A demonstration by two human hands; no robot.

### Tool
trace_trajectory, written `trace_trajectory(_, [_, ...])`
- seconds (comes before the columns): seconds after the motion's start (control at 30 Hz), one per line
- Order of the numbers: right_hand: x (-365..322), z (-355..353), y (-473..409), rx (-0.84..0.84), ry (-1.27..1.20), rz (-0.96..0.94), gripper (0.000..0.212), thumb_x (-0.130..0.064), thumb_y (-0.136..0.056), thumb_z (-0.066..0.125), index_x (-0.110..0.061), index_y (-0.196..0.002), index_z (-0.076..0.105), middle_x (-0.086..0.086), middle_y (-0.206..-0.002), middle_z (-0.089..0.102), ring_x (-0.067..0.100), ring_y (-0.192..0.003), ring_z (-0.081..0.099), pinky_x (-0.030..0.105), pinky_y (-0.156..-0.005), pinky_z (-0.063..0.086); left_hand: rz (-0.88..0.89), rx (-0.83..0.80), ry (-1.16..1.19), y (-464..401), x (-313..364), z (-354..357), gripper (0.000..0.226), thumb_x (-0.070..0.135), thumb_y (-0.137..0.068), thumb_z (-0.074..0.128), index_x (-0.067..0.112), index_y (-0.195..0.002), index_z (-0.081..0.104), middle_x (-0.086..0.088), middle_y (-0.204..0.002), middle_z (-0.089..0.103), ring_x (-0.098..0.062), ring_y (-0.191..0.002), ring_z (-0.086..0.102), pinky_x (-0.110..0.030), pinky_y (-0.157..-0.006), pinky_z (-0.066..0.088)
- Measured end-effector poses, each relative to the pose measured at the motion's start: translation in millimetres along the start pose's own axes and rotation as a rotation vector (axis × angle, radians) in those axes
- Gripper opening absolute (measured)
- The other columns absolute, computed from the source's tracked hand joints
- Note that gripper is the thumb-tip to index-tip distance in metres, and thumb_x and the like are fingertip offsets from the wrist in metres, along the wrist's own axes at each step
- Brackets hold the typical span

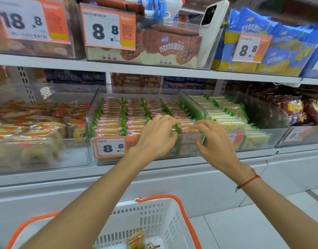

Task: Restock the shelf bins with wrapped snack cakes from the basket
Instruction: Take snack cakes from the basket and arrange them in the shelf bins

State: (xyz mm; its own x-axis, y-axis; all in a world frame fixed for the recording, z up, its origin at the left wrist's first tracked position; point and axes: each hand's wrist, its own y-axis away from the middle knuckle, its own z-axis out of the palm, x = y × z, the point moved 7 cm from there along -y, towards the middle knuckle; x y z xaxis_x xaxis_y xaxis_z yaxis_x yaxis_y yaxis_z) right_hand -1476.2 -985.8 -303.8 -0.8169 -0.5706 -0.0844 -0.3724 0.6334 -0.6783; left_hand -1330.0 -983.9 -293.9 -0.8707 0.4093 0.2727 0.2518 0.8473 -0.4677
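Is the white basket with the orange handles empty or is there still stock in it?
Not empty. The basket still holds at least one wrapped snack cake at its bottom; the arms hide part of the inside.

white lower shelf carries clear bins side by side: left bin w/ loose wrapped cakes, middle bin w/ neat rows of green-edged snack cakes, right bin w/ pale cakes. upper shelf holds bins of boxed and bagged biscuits.

A white phone leans in the clear box above the brown cookie packs. Blue bags sit right of those packs.
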Motion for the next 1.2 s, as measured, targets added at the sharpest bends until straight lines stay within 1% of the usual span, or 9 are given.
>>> trace_trajectory(0.1, [-24.6, 0.8, 8.5, 0.025, -0.149, 0.021, 0.022, -0.016, -0.086, 0.061, -0.017, -0.107, 0.064, -0.004, -0.102, 0.061, 0.013, -0.097, 0.052, 0.026, -0.083, 0.041, -0.101, 0.197, 0.139, 48.0, -19.9, -19.2, 0.03, 0.028, -0.094, 0.054, 0.032, -0.124, 0.058, 0.015, -0.125, 0.057, -0.007, -0.117, 0.044, -0.022, -0.087, 0.034])
trace_trajectory(0.23, [-67.0, 57.7, 32.0, -0.28, -0.305, 0.043, 0.017, -0.025, -0.088, 0.063, -0.022, -0.105, 0.064, -0.007, -0.097, 0.061, 0.009, -0.088, 0.054, 0.028, -0.077, 0.047, -0.298, 0.227, 0.205, 124.4, -66.5, -17.0, 0.02, 0.028, -0.092, 0.058, 0.033, -0.111, 0.063, 0.02, -0.109, 0.061, -0.004, -0.103, 0.05, -0.026, -0.081, 0.043])
trace_trajectory(0.33, [-100.0, 115.5, 61.2, -0.657, -0.286, 0.025, 0.021, -0.03, -0.091, 0.06, -0.023, -0.11, 0.064, -0.006, -0.103, 0.061, 0.012, -0.092, 0.057, 0.028, -0.079, 0.046, -0.493, 0.024, 0.247, 181.1, -114.5, 10.6, 0.017, 0.03, -0.092, 0.057, 0.039, -0.105, 0.062, 0.022, -0.102, 0.062, -0.001, -0.096, 0.056, -0.028, -0.081, 0.048])
trace_trajectory(0.43, [-126.3, 173.5, 104.0, -1.015, -0.239, -0.005, 0.024, -0.03, -0.093, 0.056, -0.022, -0.115, 0.063, -0.002, -0.112, 0.063, 0.017, -0.098, 0.058, 0.028, -0.083, 0.045, -0.679, -0.349, 0.245, 240.3, -164.6, 55.5, 0.017, 0.035, -0.094, 0.053, 0.037, -0.11, 0.061, 0.016, -0.109, 0.063, -0.008, -0.102, 0.059, -0.031, -0.089, 0.048])
trace_trajectory(0.57, [-161.6, 243.5, 172.3, -1.315, -0.189, -0.024, 0.027, -0.025, -0.096, 0.049, -0.021, -0.121, 0.06, 0.001, -0.125, 0.058, 0.022, -0.114, 0.054, 0.03, -0.089, 0.041, -0.861, -0.706, 0.214, 324.8, -215.2, 107.8, 0.027, 0.033, -0.099, 0.045, 0.024, -0.119, 0.06, 0.005, -0.127, 0.058, -0.017, -0.114, 0.055, -0.03, -0.095, 0.044])
trace_trajectory(0.7, [-195.7, 292.5, 224.9, -1.382, -0.134, -0.094, 0.036, -0.023, -0.096, 0.048, -0.018, -0.131, 0.051, 0.008, -0.135, 0.049, 0.027, -0.124, 0.047, 0.035, -0.097, 0.039, -0.99, -0.712, 0.111, 382.9, -244.6, 131.3, 0.028, 0.024, -0.097, 0.049, 0.03, -0.124, 0.055, 0.006, -0.135, 0.051, -0.016, -0.116, 0.055, -0.028, -0.093, 0.046])
trace_trajectory(0.97, [-251.0, 355.4, 290.3, -1.385, -0.292, 0.023, 0.067, -0.012, -0.094, 0.052, -0.013, -0.151, 0.015, 0.013, -0.153, 0.02, 0.036, -0.132, 0.036, 0.042, -0.091, 0.043, -0.74, -0.815, -0.042, 396.3, -249.0, 203.6, 0.067, 0.014, -0.093, 0.054, 0.025, -0.15, 0.021, 0.002, -0.155, 0.027, -0.02, -0.14, 0.026, -0.033, -0.108, 0.032])
trace_trajectory(1.1, [-262.8, 377.3, 290.3, -1.32, -0.364, 0.061, 0.085, -0.03, -0.094, 0.057, -0.02, -0.154, -0.003, 0.006, -0.16, 0.002, 0.034, -0.137, 0.03, 0.043, -0.103, 0.038, -0.775, -0.899, -0.099, 405.6, -257.9, 217.5, 0.05, 0.029, -0.096, 0.049, 0.018, -0.142, 0.034, -0.002, -0.148, 0.034, -0.022, -0.138, 0.028, -0.037, -0.108, 0.029])
trace_trajectory(1.2, [-270.1, 386.5, 283.4, -1.268, -0.39, 0.097, 0.079, -0.03, -0.092, 0.06, -0.019, -0.153, 0.009, 0.006, -0.157, 0.008, 0.034, -0.134, 0.032, 0.045, -0.103, 0.039, -0.811, -0.863, -0.099, 412.2, -264.7, 213.7, 0.045, 0.042, -0.095, 0.048, 0.023, -0.136, 0.041, 0.0, -0.14, 0.039, -0.022, -0.132, 0.032, -0.037, -0.104, 0.033])
